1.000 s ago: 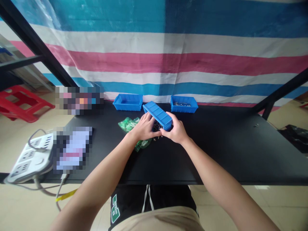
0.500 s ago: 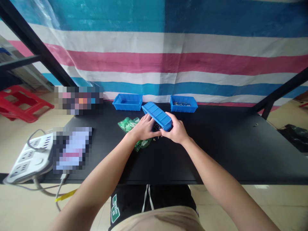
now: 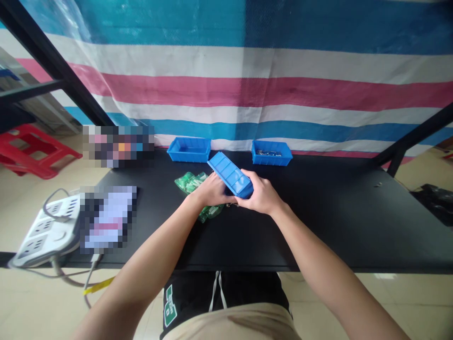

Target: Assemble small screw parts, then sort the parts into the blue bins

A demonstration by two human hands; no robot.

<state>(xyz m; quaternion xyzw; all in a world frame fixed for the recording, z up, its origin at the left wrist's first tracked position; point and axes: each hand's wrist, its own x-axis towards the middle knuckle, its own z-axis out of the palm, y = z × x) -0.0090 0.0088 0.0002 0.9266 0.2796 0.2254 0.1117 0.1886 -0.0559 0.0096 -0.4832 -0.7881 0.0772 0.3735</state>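
1. Blue bin (image 3: 230,174): from where I'm standing, going by the head view, the only one there is, it is sitting aslant over the middle of the black table (image 3: 318,217), between the person's hands, with a ribbed outer face turning up toward the wearer.
2. Right hand (image 3: 261,192) is gripping the bin's near right end, thumb pressing along the lower edge and fingers wrapping over the upper side; the grip is narrow, about the width of the bin.
3. Left hand (image 3: 209,191) is reaching in beneath the bin's lower left side. Its fingers are hiding behind the plastic, so I cannot tell whether they are holding anything.
4. Small metal pieces (image 3: 232,205) are showing just under the near end, and green bags (image 3: 189,182) are lying beside and below the left wrist.
5. I'm judging the plastic to be light, stiff and hardly fragile, but smooth enough for slipping. Any loose metal inside would be shifting its balance; the inside is facing away from me.
6. That short end is offering a sound hold, with the ribs giving fingertips some purchase; a palm supporting the far end would be steadying it.
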